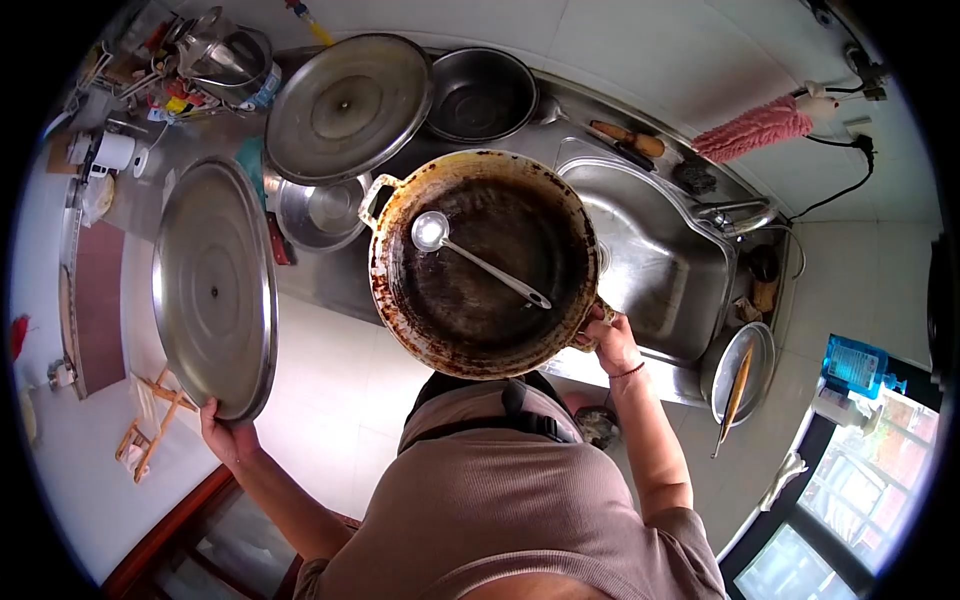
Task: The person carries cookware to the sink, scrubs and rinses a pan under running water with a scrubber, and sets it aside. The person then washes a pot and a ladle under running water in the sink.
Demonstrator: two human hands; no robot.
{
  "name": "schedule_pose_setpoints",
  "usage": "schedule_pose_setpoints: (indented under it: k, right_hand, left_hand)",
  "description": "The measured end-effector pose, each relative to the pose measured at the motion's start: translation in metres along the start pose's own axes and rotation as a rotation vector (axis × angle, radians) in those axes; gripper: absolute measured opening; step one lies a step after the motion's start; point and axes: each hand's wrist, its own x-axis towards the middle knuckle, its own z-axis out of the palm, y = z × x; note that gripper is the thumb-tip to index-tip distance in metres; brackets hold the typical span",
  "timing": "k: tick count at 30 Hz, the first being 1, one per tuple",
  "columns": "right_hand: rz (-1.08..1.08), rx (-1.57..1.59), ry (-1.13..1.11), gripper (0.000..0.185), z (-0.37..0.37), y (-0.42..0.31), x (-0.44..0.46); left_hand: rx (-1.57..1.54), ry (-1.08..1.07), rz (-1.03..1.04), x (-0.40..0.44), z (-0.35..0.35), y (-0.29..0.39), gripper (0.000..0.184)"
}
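"Brown shirt (pixel 490 500) closest; where's the pot (pixel 500 215)?"
"Beside the sink (pixel 680 250), ladle (pixel 430 231) inside, right hand (pixel 618 347) with fingers clamped on the pot handle (pixel 604 304)."
"And the left hand (pixel 231 441)?"
"Fingers clamped on a large lid (pixel 214 270)."

Around the pot (pixel 510 225), a gap opens at 8 o'clock, bounded at 9 by the held lid (pixel 215 290). The resting lid (pixel 350 108) blocks 11, the black basin (pixel 483 95) 12. The sink (pixel 685 285) gives room at 3, though clearance beneath the pot's rim is hard to judge.
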Motion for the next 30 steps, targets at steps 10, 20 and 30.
schedule_pose_setpoints:
  k: [10,20,30]
  right_hand:
    - [0.035,0.129,0.097,0.043,-0.072,0.002,-0.043]
    - [-0.098,0.040,0.406,0.029,-0.227,0.010,-0.063]
    - [-0.075,0.150,0.316,0.025,-0.282,0.020,0.030]
  left_hand:
    - [0.093,-0.078,-0.077,0.013,0.013,-0.028,0.044]
    - [0.322,-0.285,-0.202,-0.045,0.042,-0.127,0.043]
    - [0.276,-0.280,-0.352,-0.066,0.039,-0.243,0.038]
